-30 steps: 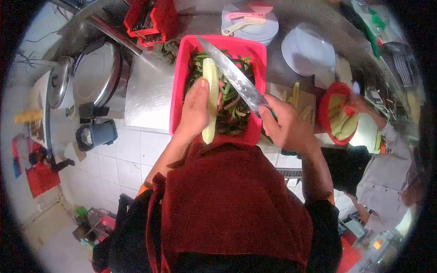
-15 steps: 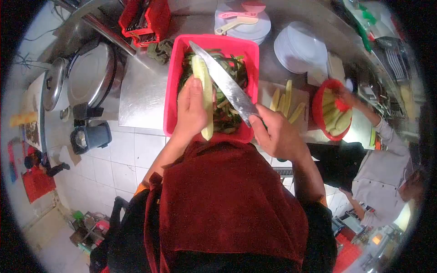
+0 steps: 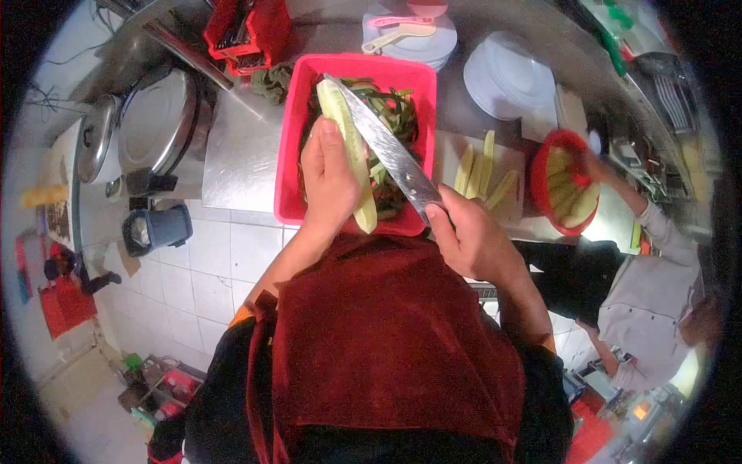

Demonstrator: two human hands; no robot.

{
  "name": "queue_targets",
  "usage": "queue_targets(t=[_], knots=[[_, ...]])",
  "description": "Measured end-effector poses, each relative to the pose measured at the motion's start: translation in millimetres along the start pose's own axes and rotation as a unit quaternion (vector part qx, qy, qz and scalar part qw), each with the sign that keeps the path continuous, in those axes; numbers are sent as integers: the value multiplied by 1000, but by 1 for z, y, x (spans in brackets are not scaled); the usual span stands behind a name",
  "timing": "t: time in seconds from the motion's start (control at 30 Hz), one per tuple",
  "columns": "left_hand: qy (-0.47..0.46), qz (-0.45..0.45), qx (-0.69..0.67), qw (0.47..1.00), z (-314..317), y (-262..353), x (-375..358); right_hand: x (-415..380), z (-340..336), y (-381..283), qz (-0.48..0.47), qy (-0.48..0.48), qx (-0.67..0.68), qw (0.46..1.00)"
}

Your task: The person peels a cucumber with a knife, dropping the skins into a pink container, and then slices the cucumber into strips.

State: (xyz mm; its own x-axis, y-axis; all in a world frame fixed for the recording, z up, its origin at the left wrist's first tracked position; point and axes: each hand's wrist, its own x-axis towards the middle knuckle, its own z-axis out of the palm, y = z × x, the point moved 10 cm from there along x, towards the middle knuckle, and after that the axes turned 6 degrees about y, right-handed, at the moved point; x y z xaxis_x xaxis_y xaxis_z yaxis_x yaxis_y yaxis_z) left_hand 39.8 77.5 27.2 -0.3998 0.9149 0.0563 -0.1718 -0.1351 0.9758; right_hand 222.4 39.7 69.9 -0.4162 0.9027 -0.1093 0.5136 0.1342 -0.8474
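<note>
My left hand (image 3: 334, 172) is closed around a long, pale, peeled cucumber (image 3: 349, 131), which I hold tilted over a pink rectangular tub (image 3: 287, 155). Dark green peelings (image 3: 398, 108) lie inside the tub. In my right hand (image 3: 475, 236) is the handle of a large kitchen knife (image 3: 386, 147). Its blade slants up and left, with the tip against or very close to the cucumber's upper end. Small pale bits stick to the blade. Right of the tub, several peeled cucumber pieces (image 3: 483, 166) lie on a cutting board (image 3: 512, 209).
A red bowl (image 3: 539, 182) of peeled cucumbers stands at right, with a co-worker's arm (image 3: 622, 189) reaching to it. Stacked white plates (image 3: 506, 77) and another stack with a spatula (image 3: 398, 37) sit behind. A red cutlery holder (image 3: 247, 39) stands back left, beside a dark cloth (image 3: 270, 83).
The cucumber's upper end has shifted slightly left and its lower end right, so it leans more. The knife tip remains near its top. The co-worker's hand stays by the red bowl.
</note>
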Motion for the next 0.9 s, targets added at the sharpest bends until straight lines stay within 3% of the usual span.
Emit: queue_targets(t=[0.3, 0.4, 0.5, 0.57, 0.67, 0.9], knots=[[37, 16, 18, 999, 3, 18, 5, -28, 1, 2, -5, -7, -27, 1000], [58, 63, 47, 995, 5, 28, 6, -31, -2, -3, -5, 4, -55, 998], [49, 50, 36, 997, 11, 35, 6, -29, -6, -2, 9, 4, -15, 1000], [19, -46, 78, 996, 9, 18, 5, -28, -8, -2, 13, -2, -2, 1000], [-5, -73, 72, 995, 12, 16, -1, -28, -2, 2, 22, -14, -7, 1000], [44, -63, 86, 993, 4, 5, 1, -31, 14, 8, 11, 0, -4, 1000]])
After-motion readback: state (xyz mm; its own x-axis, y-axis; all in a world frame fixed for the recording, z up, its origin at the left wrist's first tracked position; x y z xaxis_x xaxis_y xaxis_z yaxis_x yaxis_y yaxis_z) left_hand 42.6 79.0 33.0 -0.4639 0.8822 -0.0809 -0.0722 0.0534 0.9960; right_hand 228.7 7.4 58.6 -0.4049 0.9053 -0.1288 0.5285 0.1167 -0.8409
